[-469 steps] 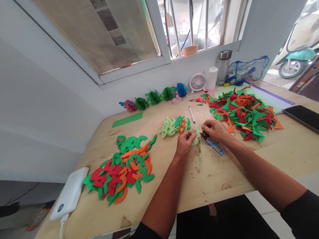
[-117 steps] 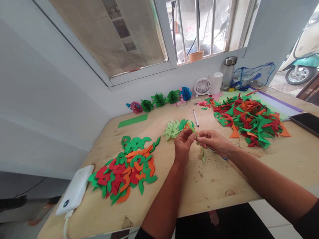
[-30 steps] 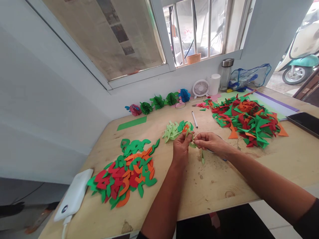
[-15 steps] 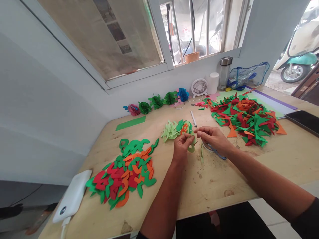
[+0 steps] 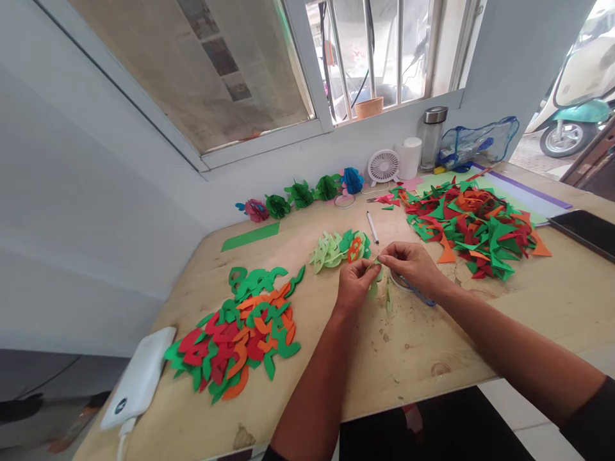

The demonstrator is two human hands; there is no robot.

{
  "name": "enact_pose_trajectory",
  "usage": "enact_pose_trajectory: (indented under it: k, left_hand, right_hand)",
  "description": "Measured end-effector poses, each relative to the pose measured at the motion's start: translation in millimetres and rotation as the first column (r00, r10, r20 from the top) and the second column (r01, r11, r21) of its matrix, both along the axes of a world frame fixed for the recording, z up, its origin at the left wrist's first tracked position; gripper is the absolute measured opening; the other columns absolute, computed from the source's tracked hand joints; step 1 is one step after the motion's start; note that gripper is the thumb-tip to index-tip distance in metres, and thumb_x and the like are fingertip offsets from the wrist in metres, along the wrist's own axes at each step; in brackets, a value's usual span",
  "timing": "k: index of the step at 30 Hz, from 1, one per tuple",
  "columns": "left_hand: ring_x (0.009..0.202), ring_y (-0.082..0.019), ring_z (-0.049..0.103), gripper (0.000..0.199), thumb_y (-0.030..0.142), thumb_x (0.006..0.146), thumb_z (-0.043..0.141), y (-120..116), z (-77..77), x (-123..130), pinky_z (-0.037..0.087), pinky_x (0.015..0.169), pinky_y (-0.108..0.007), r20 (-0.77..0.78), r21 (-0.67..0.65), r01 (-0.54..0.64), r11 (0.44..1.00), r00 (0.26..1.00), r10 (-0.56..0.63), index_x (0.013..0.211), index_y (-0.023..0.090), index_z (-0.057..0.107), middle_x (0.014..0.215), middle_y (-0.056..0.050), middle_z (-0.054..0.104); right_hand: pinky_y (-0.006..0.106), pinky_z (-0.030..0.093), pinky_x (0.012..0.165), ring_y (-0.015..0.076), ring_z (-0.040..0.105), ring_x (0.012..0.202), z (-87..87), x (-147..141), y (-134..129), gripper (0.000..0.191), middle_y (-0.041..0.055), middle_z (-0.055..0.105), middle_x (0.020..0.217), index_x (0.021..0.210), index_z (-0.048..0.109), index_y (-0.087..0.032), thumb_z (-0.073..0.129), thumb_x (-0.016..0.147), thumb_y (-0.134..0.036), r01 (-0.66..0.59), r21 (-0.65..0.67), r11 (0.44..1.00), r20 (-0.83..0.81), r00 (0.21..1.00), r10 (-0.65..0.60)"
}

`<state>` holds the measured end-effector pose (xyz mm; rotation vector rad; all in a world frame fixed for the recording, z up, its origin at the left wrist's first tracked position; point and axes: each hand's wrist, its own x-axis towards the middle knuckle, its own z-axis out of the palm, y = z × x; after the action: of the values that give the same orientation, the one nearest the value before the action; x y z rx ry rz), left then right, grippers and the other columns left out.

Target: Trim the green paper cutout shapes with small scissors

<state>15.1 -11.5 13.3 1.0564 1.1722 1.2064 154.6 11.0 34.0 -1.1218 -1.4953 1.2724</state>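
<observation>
My left hand (image 5: 356, 282) pinches a light green paper cutout (image 5: 375, 288) near the middle of the table. Thumb and fingers of my right hand (image 5: 408, 261) are pressed together at the cutout's upper edge, touching or almost touching the left fingertips. Whether the right fingers grip the paper is too small to tell. Just behind the hands lies a pile of light green cutouts (image 5: 327, 251), with darker green and orange pieces (image 5: 354, 248) at its right. A thin light green piece (image 5: 389, 296) stands below the right hand. Blue-handled scissors (image 5: 423, 294) are partly hidden under the right wrist.
Green, red and orange cutouts (image 5: 240, 333) are heaped at left, pointed scraps (image 5: 480, 224) at right. A pen (image 5: 372, 228), green strip (image 5: 250, 236), fan (image 5: 384, 166), glass bottle (image 5: 433, 139), phone (image 5: 583, 234) and white power bank (image 5: 139, 378) lie or stand around the wooden table (image 5: 432, 346).
My left hand has shifted slightly right, closer to the right fingertips, and the light green cutout has turned a little. More of the orange piece behind it shows.
</observation>
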Motion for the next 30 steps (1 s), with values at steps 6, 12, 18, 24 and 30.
enact_pose_trajectory:
  k: [6, 12, 18, 24, 30]
  left_hand:
    - [0.043, -0.008, 0.048, 0.027, 0.038, 0.062, 0.069, 5, -5.1, -4, 0.034, 0.045, -0.019, 0.02, -0.035, -0.14, 0.99, 0.99, 0.141, 0.059, 0.015, 0.056, 0.048, 0.002, 0.054]
    - [0.041, -0.007, 0.045, 0.023, 0.034, 0.063, 0.067, 7, -7.4, -7, 0.032, 0.045, -0.019, 0.003, -0.009, -0.182, 0.983, 0.983, 0.182, 0.059, 0.014, 0.056, 0.047, 0.002, 0.055]
    - [0.042, -0.008, 0.049, 0.024, 0.033, 0.06, 0.07, 9, -7.5, -9, 0.035, 0.044, -0.019, 0.084, -0.039, -0.194, 0.98, 0.977, 0.196, 0.057, 0.015, 0.054, 0.045, 0.004, 0.052]
    - [0.037, -0.007, 0.046, 0.024, 0.032, 0.058, 0.072, 11, -8.2, -10, 0.032, 0.039, -0.018, 0.189, -0.089, -0.179, 0.98, 0.963, 0.193, 0.06, 0.014, 0.055, 0.044, 0.004, 0.051]
    - [0.032, -0.005, 0.042, 0.024, 0.029, 0.058, 0.073, 14, -10.3, -8, 0.033, 0.037, -0.019, 0.253, -0.121, -0.214, 0.969, 0.938, 0.238, 0.066, 0.014, 0.055, 0.046, 0.005, 0.05]
  right_hand:
    - [0.022, 0.031, 0.047, 0.008, 0.038, 0.051, -5.2, 10, 11, 0.031, -0.004, 0.047, 0.055, 0.065, 0.058, -0.016, 0.067, 0.066, -0.046, 0.145, 0.019, 0.989, -0.057, 0.988, -0.144]
    - [0.022, 0.033, 0.047, 0.0072, 0.039, 0.049, -3.5, 18, 17, 0.034, -0.0038, 0.048, 0.053, 0.06, 0.057, -0.016, 0.07, 0.062, -0.047, 0.208, 0.003, 0.978, -0.041, 0.977, -0.208]
    - [0.023, 0.031, 0.046, 0.009, 0.04, 0.049, 31.9, 53, -13, 0.034, -0.0019, 0.05, 0.052, 0.061, 0.06, -0.017, 0.067, 0.066, -0.051, 0.276, 0.191, 0.942, 0.204, 0.928, -0.313]
    - [0.027, 0.026, 0.042, 0.0118, 0.032, 0.042, 27.1, 140, -95, 0.048, -0.0011, 0.036, 0.042, 0.043, 0.045, -0.023, 0.061, 0.066, -0.063, 0.22, 0.367, 0.904, 0.646, 0.639, -0.418]
    - [0.033, 0.028, 0.041, 0.0161, 0.028, 0.041, -15.0, 188, -173, 0.049, 0.0, 0.027, 0.043, 0.042, 0.035, -0.026, 0.053, 0.07, -0.062, 0.277, 0.36, 0.891, 0.694, 0.559, -0.454]
